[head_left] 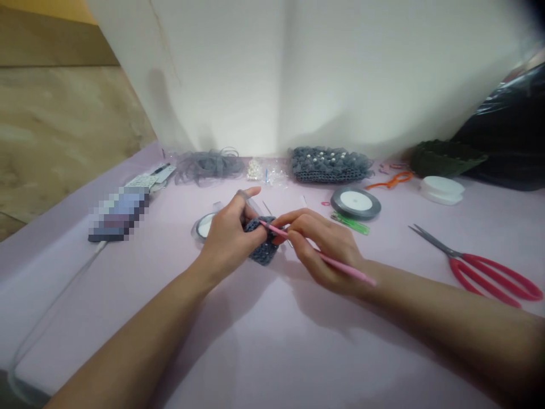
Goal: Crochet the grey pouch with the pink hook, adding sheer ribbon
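In the head view, the left hand pinched a grey crocheted piece between thumb and fingers at the middle of the frame, over the lilac counter. The right hand held a pink crochet hook, fingers curled closed around it, its tip touching the piece. Red-handled scissors lay at right; a ribbon spool and a pearl-studded grey crocheted pouch lay toward the upper middle.
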Demonstrator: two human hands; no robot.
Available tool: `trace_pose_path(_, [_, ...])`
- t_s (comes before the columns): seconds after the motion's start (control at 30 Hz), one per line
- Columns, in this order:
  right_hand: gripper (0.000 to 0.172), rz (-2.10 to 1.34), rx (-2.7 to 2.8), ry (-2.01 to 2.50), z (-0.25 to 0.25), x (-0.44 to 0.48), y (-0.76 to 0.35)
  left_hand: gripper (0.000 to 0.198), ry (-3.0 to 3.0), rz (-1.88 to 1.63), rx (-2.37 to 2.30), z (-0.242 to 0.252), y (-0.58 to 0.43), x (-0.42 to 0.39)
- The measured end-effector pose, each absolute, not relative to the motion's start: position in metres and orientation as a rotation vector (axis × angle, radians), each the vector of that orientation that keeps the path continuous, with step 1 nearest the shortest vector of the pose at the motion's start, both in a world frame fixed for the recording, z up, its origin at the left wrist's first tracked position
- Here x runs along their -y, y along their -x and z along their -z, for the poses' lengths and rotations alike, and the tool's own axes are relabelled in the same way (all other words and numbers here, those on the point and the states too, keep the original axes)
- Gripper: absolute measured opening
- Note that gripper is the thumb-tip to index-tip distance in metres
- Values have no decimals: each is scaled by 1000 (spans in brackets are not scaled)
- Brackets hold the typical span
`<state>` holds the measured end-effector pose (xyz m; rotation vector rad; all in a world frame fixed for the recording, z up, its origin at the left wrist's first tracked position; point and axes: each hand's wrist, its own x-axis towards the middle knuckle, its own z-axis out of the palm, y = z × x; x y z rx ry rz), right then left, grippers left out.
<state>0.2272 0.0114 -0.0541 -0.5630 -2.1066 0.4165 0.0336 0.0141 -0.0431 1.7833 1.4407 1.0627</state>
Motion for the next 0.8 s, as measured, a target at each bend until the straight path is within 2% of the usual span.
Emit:
trace_pose_path(0.13, [23,-594,2017,625,48,-10,-230,67,-1732,-1098,-1398,47,-32,-16])
trace_pose_path(0.27, [21,-631,2037,600,50,-10,-230,66,-1755,-1081,-1401,47,-33,-15])
trace_pose_path(0.57, [18,-418,2107,564,52,-12,-229,61,-1823,-1098,-1447,46,-36,-12])
trace_pose_path(0.8, [17,-400,2173,536,52,-12,-229,60,-1941,-1059,-1560,42,-40,-8])
